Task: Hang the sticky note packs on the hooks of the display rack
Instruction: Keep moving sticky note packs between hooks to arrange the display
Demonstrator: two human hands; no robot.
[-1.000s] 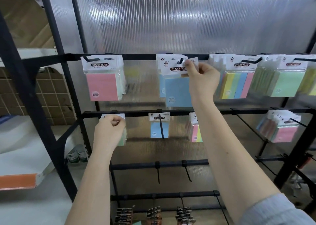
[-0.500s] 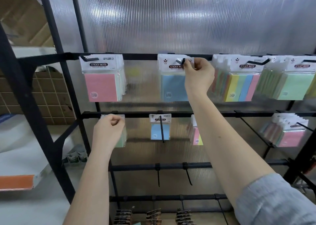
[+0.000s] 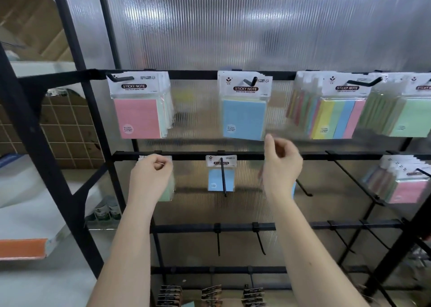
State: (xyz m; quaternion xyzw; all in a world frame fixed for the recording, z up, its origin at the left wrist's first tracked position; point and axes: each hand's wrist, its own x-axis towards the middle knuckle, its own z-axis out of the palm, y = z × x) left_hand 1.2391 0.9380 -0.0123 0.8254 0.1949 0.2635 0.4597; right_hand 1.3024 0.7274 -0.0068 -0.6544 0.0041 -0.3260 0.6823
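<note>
Display rack (image 3: 233, 155): left hand (image 3: 150, 178) grips green pack (image 3: 168, 191); right hand (image 3: 282, 164) loosely curled, empty.

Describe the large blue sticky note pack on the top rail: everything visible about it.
The blue pack hangs from a black hook on the top rail, frontmost of several packs there. A clear plastic sleeve holds a light-blue pad under a white header card printed "STICKY NOTE". It hangs roughly upright. Neither hand touches it; the right hand is just below its lower right corner.

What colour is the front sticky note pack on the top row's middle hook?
Light blue, under a white header card; seen in the head view.
</note>
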